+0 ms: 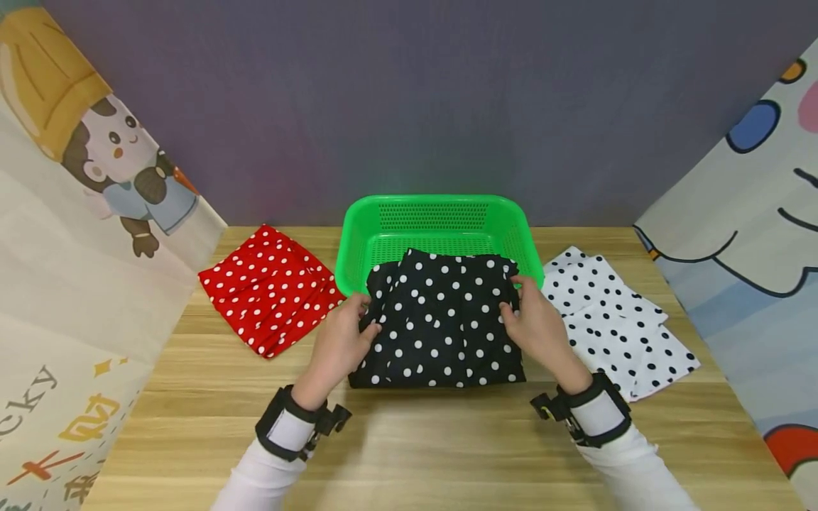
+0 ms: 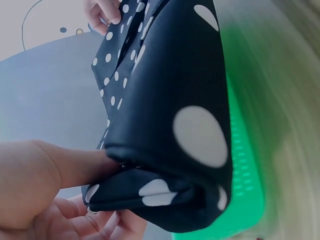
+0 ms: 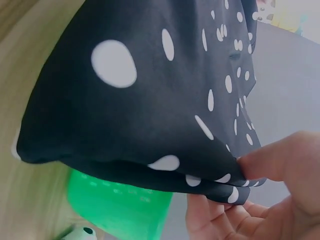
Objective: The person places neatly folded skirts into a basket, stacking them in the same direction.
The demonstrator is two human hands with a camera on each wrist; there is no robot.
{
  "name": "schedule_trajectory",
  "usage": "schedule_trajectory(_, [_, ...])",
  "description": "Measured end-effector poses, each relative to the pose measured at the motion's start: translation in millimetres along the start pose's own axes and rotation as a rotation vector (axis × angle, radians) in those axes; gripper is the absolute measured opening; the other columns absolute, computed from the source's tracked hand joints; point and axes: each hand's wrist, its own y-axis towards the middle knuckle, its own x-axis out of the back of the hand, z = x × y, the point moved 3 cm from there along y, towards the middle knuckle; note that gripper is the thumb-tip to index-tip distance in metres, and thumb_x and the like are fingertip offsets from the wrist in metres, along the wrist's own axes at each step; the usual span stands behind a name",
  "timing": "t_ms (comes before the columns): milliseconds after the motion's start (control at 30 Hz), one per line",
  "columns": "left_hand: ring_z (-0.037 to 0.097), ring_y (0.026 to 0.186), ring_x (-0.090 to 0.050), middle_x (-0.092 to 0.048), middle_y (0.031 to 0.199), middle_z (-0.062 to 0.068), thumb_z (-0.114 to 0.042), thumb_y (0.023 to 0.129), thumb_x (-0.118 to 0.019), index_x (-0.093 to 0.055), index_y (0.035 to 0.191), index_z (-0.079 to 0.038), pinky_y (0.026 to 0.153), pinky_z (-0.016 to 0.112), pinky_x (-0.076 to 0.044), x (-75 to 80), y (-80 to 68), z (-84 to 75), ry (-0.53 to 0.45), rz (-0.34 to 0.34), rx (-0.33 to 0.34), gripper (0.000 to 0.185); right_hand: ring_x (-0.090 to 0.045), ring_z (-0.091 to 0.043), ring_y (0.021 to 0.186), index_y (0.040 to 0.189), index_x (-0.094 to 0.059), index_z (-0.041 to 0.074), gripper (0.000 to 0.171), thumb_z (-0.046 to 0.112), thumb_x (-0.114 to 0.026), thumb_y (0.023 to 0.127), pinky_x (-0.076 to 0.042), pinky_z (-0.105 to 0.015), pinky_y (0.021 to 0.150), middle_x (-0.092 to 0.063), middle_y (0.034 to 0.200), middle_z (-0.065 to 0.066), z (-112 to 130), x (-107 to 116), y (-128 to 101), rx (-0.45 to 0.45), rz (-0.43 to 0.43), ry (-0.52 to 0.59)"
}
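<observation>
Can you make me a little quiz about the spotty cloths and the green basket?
1. True or false: the red cloth lies inside the green basket.
2. Which cloth do the left hand and right hand hold? A) white cloth B) black cloth C) red cloth
3. Fill in: the black cloth's far edge hangs over the basket's ____ rim.

Key: 1. False, it lies on the table beside the basket. 2. B. 3. near.

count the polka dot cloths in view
3: a folded black cloth with white dots held by both hands at the green plastic basket, a red one left, a white one right.
</observation>
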Motion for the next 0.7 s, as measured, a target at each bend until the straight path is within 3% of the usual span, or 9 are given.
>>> schedule_trajectory(167, [0.028, 0.080, -0.062, -0.066, 0.094, 0.016, -0.008, 0.077, -0.072, -0.058, 0.109, -0.001, 0.065, 0.039, -0.052, 2.0, 15.0, -2.9, -0.013, 0.037, 0.025, 0.036, -0.052, -0.021, 0.053, 0.128, -0.037, -0.007, 0.049, 0.012, -0.055, 0.087, -0.037, -0.029, 0.041, -0.059, 0.102, -0.031, -1.0, 5.3, 12.5, -0.003, 0.021, 0.004])
schedule_trajectory(500, [0.032, 0.085, -0.062, -0.064, 0.098, 0.017, -0.012, 0.079, -0.069, -0.056, 0.112, -0.001, 0.069, 0.044, -0.050, 6.0, 47.9, -4.1, 0.019, 0.069, 0.034, 0.037, -0.051, -0.022, 0.050, 0.129, -0.037, -0.007, 0.049, 0.012, -0.054, 0.087, -0.035, -0.030, 0.040, -0.061, 0.092, -0.026, 2.3, 14.8, 43.1, 0.020, 0.020, -0.037])
schedule_trajectory(700, [0.033, 0.088, -0.061, -0.064, 0.101, 0.019, -0.013, 0.080, -0.068, -0.054, 0.115, -0.001, 0.073, 0.044, -0.049, 6.9, 67.0, -3.2, 0.021, 0.082, 0.044, 0.039, -0.045, -0.019, 0.041, 0.129, -0.035, -0.007, 0.049, 0.012, -0.053, 0.088, -0.030, -0.028, 0.037, -0.055, 0.063, -0.015, 6.8, 20.8, 62.3, 0.048, 0.032, -0.070])
